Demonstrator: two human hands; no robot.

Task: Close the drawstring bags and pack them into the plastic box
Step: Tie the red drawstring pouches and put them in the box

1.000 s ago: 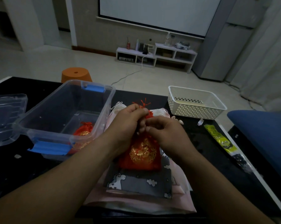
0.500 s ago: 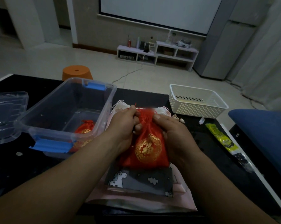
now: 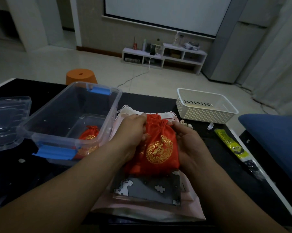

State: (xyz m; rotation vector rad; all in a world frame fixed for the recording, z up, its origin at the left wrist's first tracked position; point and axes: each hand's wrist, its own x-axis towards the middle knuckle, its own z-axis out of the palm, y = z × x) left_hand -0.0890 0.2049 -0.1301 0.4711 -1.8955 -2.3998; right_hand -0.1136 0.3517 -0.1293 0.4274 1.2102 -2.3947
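Gripping the gathered neck of a red drawstring bag (image 3: 160, 148) with curled fingers, the left hand (image 3: 130, 132) covers the bag's left edge. The right hand (image 3: 190, 143) holds the opposite side, thumb by the cinched top; its fingers go behind the cloth and are hidden. The cords cannot be made out in the dim light. The bag sits over a grey printed bag (image 3: 147, 187) and a pink bag (image 3: 158, 214), both partly covered by it and the forearms. Just to the left stands the open plastic box (image 3: 57, 111), with another red bag (image 3: 89, 135) inside, blurred through the wall. Its lid (image 3: 7, 115) is cut off at the left edge. What seems to be a yellow packet (image 3: 229, 145) lies to the right.
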